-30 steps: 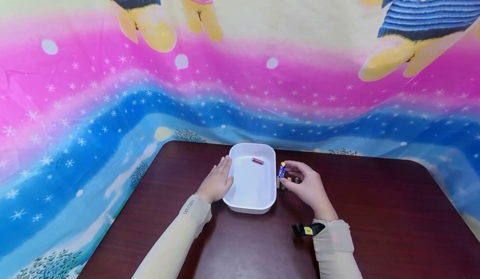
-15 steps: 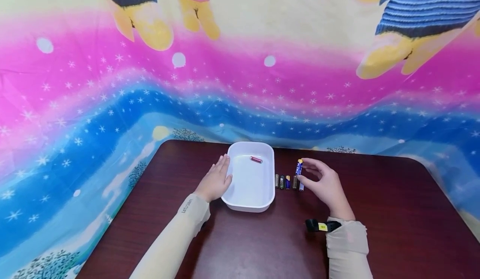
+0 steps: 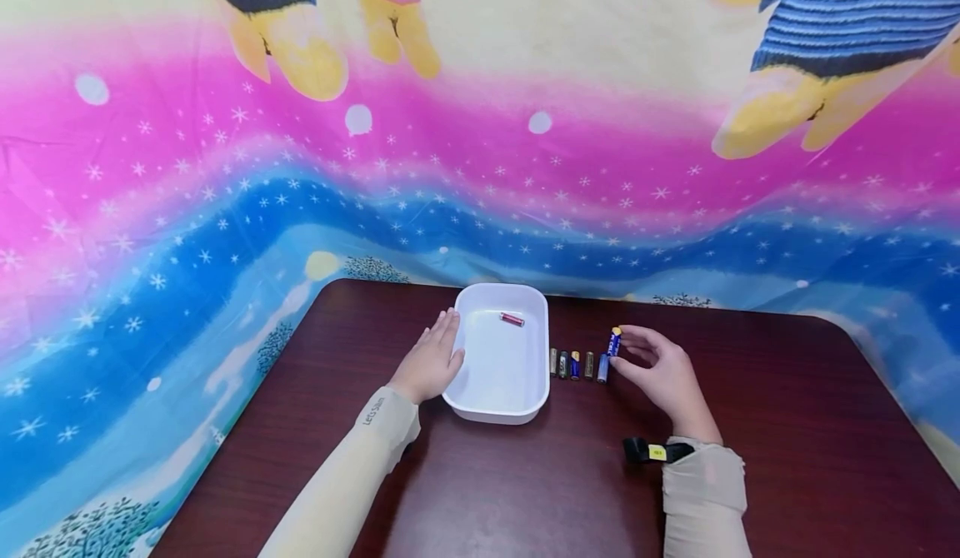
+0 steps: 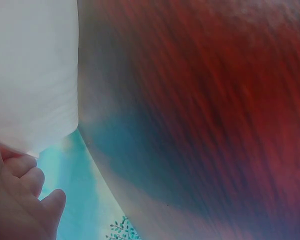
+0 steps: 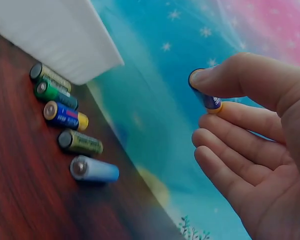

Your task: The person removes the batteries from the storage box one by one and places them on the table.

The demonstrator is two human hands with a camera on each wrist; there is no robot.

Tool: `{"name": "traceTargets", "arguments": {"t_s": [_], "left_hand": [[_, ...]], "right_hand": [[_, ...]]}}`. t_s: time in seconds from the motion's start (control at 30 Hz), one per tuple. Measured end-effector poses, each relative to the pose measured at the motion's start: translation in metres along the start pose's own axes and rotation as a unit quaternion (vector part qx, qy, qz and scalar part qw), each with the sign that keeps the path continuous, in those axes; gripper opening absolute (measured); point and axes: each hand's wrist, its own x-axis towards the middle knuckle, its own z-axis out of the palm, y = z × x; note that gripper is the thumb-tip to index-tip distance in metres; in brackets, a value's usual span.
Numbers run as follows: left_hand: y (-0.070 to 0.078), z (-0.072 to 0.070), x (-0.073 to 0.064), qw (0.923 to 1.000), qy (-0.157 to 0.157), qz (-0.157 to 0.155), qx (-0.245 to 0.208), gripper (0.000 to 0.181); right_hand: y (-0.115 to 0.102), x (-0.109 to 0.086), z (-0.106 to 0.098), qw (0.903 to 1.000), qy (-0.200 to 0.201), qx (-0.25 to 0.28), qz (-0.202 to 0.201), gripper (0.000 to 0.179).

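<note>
My right hand (image 3: 663,375) pinches a blue battery with a yellow end (image 3: 614,343) by its two ends, thumb on one and a fingertip on the other. Just left of it, several batteries lie side by side in a row, the nearest a light blue battery (image 5: 94,169). A blue and yellow battery (image 5: 65,115), a green battery (image 5: 55,95) and darker ones complete the row. My left hand (image 3: 431,361) rests with straight fingers against the left side of a white plastic tray (image 3: 498,416). Inside the tray lies one red battery (image 3: 512,319).
Everything stands on a dark reddish-brown table (image 3: 495,491). Behind its far edge hangs a colourful printed cloth (image 3: 480,208). A black strap with a yellow label (image 3: 657,452) is on the right wrist.
My right hand has carried the blue battery to the right, away from the tray and past the row, which now shows fully. The left hand and tray stay put.
</note>
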Motion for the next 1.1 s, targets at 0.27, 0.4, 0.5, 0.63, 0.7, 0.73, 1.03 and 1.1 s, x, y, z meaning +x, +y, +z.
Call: {"name": "traceTargets", "arguments": {"t_s": [0.27,0.4,0.5,0.63,0.7,0.73,1.03,1.1], "left_hand": [[-0.003,0.003,0.001,0.9999,0.01,0.009,-0.004,0.064],[-0.002,0.002,0.0,1.0,0.006,0.005,0.0,0.064],[-0.001,0.001,0.0,1.0,-0.001,0.0,0.003,0.064],[-0.002,0.002,0.0,1.0,-0.002,-0.001,0.002,0.064],[-0.002,0.002,0.0,1.0,-0.003,-0.003,0.0,0.064],[-0.002,0.002,0.0,1.0,-0.002,-0.002,0.001,0.064],[-0.001,0.001,0.0,1.0,-0.002,0.0,0.0,0.064],[0.0,0.0,0.0,1.0,-0.001,0.001,-0.003,0.064]], "right_hand": [[0.016,0.0,-0.001,0.9986,-0.024,-0.012,0.045,0.054],[0.023,0.0,0.0,0.9977,-0.035,-0.017,0.056,0.054],[0.027,0.0,0.002,0.9971,-0.039,-0.02,0.062,0.055],[0.034,0.0,0.005,0.9966,-0.045,-0.028,0.063,0.054],[0.036,0.0,0.006,0.9962,-0.049,-0.032,0.064,0.053],[0.037,0.0,0.007,0.996,-0.05,-0.036,0.065,0.052],[0.045,0.002,0.011,0.9939,-0.061,-0.049,0.078,0.053],[0.045,0.002,0.011,0.9935,-0.063,-0.049,0.081,0.053]]}}
